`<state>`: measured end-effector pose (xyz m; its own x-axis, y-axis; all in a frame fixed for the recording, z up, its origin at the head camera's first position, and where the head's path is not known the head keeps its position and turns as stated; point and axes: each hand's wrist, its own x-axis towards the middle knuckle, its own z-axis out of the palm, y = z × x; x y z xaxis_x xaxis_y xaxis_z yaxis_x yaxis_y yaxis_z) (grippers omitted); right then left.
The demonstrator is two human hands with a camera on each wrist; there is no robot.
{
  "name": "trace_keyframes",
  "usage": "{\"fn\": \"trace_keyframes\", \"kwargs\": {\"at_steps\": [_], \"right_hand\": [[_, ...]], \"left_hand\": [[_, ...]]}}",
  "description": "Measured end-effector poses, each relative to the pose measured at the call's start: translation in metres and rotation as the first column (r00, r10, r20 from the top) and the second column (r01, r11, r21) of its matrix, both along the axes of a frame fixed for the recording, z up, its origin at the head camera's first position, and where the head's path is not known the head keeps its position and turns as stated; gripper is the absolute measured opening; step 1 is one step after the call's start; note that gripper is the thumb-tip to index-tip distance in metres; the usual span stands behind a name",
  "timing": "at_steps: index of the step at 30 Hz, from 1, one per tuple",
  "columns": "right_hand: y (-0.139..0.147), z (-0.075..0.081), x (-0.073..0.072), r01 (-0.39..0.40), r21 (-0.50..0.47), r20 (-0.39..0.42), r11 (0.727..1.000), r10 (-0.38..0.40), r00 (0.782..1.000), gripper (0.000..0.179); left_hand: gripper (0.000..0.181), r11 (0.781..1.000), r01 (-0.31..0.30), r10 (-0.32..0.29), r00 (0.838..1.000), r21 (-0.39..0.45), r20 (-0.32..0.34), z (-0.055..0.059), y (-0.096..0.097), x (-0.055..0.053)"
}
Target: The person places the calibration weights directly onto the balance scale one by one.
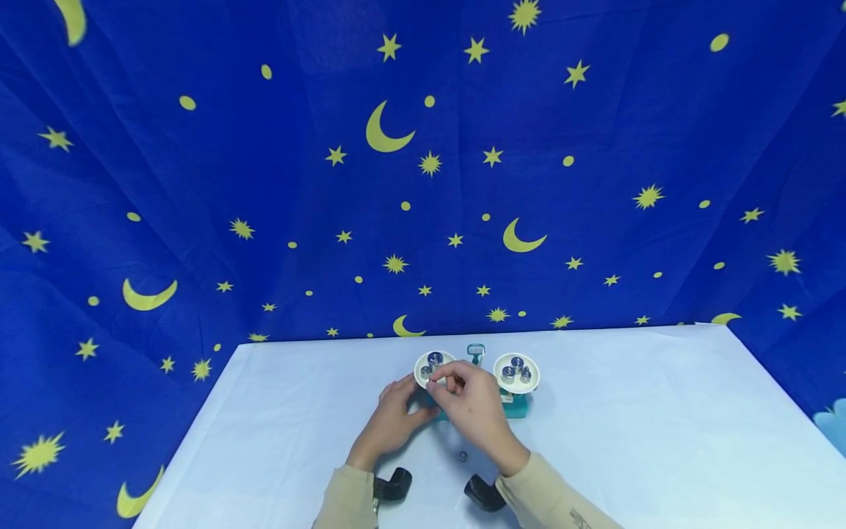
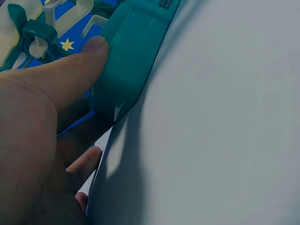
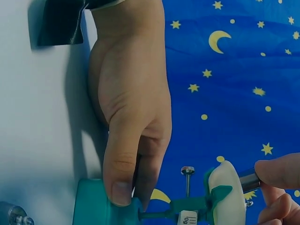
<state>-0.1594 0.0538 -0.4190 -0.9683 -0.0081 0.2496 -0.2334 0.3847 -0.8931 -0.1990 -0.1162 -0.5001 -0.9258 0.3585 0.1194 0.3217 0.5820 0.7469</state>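
Note:
A teal balance scale (image 1: 518,406) with two white pans stands on the table. In the head view my left hand (image 1: 390,422) is at the scale's left end; in the left wrist view its thumb lies on the teal base (image 2: 133,51) and the other fingers go round the side, gripping it. My right hand (image 1: 472,404) is over the left pan (image 1: 419,365). Its fingertips pinch a metal weight (image 3: 249,182) close against the pan (image 3: 227,194) in the right wrist view. Another weight (image 1: 435,358) sits in the left pan, and several weights (image 1: 517,363) stand in the right pan (image 1: 505,388).
A small metal weight (image 1: 463,456) stands on the white table (image 1: 628,441) in front of the scale, between the forearms. Behind the table hangs a blue cloth (image 1: 456,184) with yellow moons and stars. Black camera mounts (image 1: 485,494) jut out from both wrists.

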Motion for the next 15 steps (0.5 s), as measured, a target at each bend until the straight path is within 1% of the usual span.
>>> {"fn": "trace_keyframes", "kwargs": {"at_steps": [8,15], "right_hand": [[-0.0016,0.0005,-0.0022,0.02,0.06,-0.029,0.998,-0.018,0.999,0.007],[-0.0032,0.0,-0.0045,0.044,0.124,-0.035,0.991,-0.04,0.999,0.004]], "left_hand": [[0.063,1.0,0.007,-0.007,1.0,0.01,-0.002,0.0,-0.0009,-0.0001],[0.064,1.0,0.004,-0.004,1.0,0.013,-0.001,-0.0005,-0.0008,0.0002]]}}
